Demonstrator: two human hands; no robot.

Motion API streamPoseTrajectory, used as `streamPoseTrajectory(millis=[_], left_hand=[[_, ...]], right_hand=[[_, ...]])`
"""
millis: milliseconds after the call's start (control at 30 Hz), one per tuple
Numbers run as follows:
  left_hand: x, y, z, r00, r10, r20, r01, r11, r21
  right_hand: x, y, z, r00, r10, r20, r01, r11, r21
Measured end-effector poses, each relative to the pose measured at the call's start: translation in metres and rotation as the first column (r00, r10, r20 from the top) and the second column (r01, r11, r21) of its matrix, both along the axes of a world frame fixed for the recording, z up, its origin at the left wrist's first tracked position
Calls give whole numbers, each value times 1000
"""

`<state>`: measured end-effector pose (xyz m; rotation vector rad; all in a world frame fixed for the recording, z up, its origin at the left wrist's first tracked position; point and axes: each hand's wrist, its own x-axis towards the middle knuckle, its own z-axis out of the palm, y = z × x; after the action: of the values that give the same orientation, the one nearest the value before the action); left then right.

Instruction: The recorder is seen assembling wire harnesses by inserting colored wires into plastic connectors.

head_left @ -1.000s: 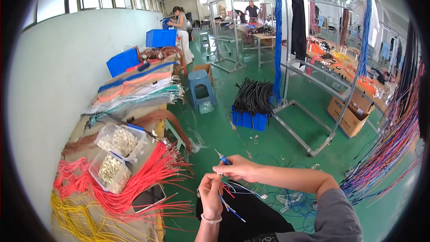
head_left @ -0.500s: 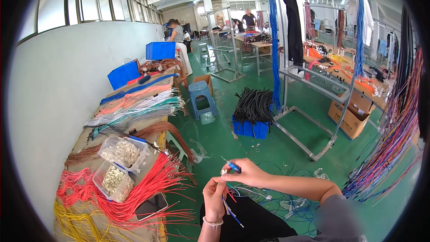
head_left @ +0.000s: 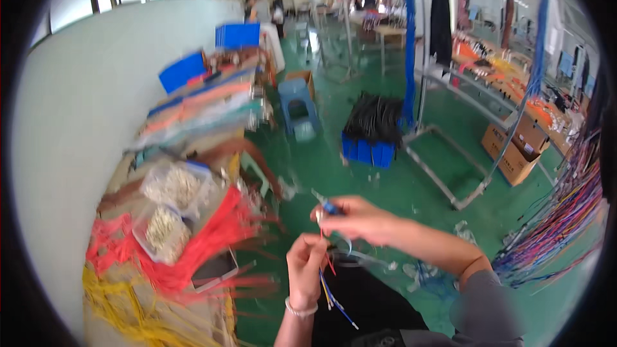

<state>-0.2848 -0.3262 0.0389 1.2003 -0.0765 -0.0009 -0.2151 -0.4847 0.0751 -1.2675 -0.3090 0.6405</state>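
My right hand (head_left: 361,220) is closed around a small blue-handled tool (head_left: 331,207) with a thin metal tip pointing up and left. The same fingers pinch a small white connector (head_left: 319,216). Just below it, my left hand (head_left: 305,263) pinches a few thin wires, one of them red, running up toward the connector. The loose ends of the wires (head_left: 339,305), blue and yellowish among them, hang beneath my left hand over my dark-clothed lap. The picture is blurred, so I cannot tell whether the wires sit inside the connector.
Left, a workbench carries red wires (head_left: 215,238), yellow wires (head_left: 128,308), clear tubs of small pale parts (head_left: 164,234) and a phone (head_left: 215,271). Ahead are a blue stool (head_left: 297,103), a blue crate (head_left: 367,150) of black cables and a metal rack (head_left: 443,183). Coloured wires (head_left: 559,218) hang right.
The view has tilted and shifted, and the surroundings are smeared. My hands have drawn slightly apart: the right, with tool and connector, sits higher above the left, with red wire stretching between.
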Motion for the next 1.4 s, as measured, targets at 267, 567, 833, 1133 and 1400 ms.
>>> streamPoseTrajectory(millis=[267, 567, 833, 1133, 1400], left_hand=[[4, 10, -1, 999, -22, -24, 21, 999, -32], [1, 24, -4, 986, -111, -121, 106, 993, -46], [10, 30, -18, 999, 5, -34, -8, 997, -83], [14, 21, -17, 996, -13, -83, -3, 982, -191], [1, 18, -15, 998, -50, -33, 46, 993, -108]], right_hand=[[12, 5, 0, 998, 69, -11, -68, 996, 52], [13, 19, -8, 982, 190, -1, -190, 979, -68], [21, 22, -13, 786, -220, 578, 433, 863, -261], [-4, -2, -6, 838, -208, 504, 381, 884, -269], [2, 24, 2, 995, 14, 97, 13, 961, -276]])
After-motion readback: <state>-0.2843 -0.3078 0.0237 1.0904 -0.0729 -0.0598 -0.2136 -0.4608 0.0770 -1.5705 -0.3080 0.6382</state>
